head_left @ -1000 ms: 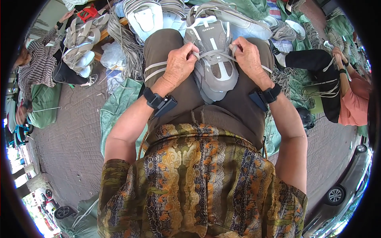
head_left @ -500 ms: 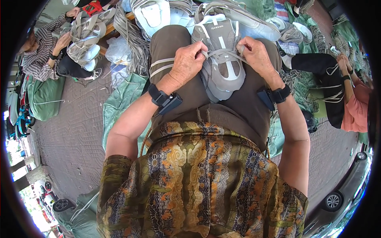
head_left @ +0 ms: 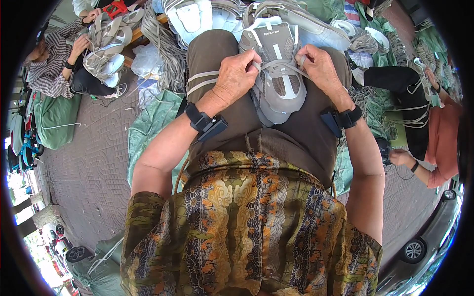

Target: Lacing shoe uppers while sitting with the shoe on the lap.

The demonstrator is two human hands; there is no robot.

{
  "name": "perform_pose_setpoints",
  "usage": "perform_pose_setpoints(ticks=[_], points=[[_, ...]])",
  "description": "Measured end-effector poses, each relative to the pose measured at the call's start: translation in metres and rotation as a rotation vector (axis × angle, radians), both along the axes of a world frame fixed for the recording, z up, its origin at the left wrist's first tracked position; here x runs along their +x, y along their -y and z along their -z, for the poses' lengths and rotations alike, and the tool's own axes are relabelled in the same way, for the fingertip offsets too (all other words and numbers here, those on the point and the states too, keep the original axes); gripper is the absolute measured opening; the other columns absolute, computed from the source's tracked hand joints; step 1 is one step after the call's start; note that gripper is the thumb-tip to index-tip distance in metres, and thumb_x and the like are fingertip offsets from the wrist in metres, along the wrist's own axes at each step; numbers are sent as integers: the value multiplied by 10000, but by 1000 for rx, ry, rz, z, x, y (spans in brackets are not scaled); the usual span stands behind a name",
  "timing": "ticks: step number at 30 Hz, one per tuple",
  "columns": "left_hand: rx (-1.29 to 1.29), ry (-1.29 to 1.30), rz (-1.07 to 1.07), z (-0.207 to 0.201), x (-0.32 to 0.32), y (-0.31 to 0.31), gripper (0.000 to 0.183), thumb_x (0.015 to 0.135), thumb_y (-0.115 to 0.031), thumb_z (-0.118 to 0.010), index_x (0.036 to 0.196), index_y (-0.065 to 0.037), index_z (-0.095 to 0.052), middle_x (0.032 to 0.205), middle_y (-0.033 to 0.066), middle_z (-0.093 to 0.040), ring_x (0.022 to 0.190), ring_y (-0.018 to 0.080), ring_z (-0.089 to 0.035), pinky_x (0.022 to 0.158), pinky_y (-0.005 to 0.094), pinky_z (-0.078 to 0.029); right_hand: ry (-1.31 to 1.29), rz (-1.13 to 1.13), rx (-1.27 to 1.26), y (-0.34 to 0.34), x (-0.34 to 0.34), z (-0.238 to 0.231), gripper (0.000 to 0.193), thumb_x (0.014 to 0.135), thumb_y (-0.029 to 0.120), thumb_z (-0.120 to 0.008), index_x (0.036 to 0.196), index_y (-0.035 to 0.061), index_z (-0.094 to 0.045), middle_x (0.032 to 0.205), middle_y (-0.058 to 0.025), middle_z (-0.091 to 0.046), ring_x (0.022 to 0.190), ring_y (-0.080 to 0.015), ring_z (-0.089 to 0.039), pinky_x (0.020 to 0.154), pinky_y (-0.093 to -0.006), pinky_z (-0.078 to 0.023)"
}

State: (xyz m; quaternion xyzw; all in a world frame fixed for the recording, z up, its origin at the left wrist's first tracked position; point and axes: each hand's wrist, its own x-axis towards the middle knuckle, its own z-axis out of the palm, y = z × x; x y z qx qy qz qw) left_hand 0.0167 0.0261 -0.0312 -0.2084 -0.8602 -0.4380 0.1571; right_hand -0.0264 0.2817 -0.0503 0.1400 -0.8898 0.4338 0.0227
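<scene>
A grey sneaker (head_left: 279,101) rests between my knees, its toe toward me and its tongue pointing away. A flat grey-beige shoelace (head_left: 279,64) runs across its lower eyelets. My left hand (head_left: 236,74) pinches the lace at the shoe's left side, and a loose length trails leftward over my left thigh. At the other side, my right hand (head_left: 318,68) is closed on the lace between thumb and fingers. The lace is drawn between both hands, just above the toe box. Exactly where the fingertips grip is partly hidden.
Beyond my knees lie pale sneakers (head_left: 190,22) and a bundle of grey laces (head_left: 165,54). A person in a striped top (head_left: 54,81) handles laced shoes at the left. At the right sits another person in a coral top (head_left: 441,143). Green sheeting (head_left: 154,121) covers some paving.
My hands and the sneaker have hardly moved. The coral-topped person's hands, together before, are now apart, one lowered toward the ground.
</scene>
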Motion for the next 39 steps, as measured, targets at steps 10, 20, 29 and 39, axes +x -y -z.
perform_pose_setpoints(ticks=[10,20,29,39], points=[[-3,17,-17,1,-4,-3,124,780,5,-601,896,-38,-600,729,164,-633,668,314,-647,620,367,-512,-32,-28,-26,0,0,0,39,915,35,-574,929,6,-596,748,-1,-590,672,-68,-507,617,-246,-446],[28,85,-57,-3,-7,-8,84,769,-40,-618,852,-33,-624,682,139,-625,629,287,-629,625,376,-507,26,-1,-34,-1,-2,-1,196,860,207,-630,969,45,-646,808,-177,-657,724,-323,-611,673,-407,-470],[-167,-11,7,-7,-21,-16,86,785,-47,-584,869,-29,-588,725,188,-632,706,387,-628,651,456,-496,2,-18,-7,-2,-1,-3,121,878,118,-608,961,32,-621,794,-82,-622,716,-194,-561,664,-321,-463],[-299,-158,146,-33,-16,22,181,827,-44,-554,1004,-46,-590,911,174,-640,893,401,-602,777,492,-486,-159,-15,85,-22,1,-46,153,891,124,-556,1011,55,-618,880,-173,-677,847,-381,-629,729,-404,-498]])
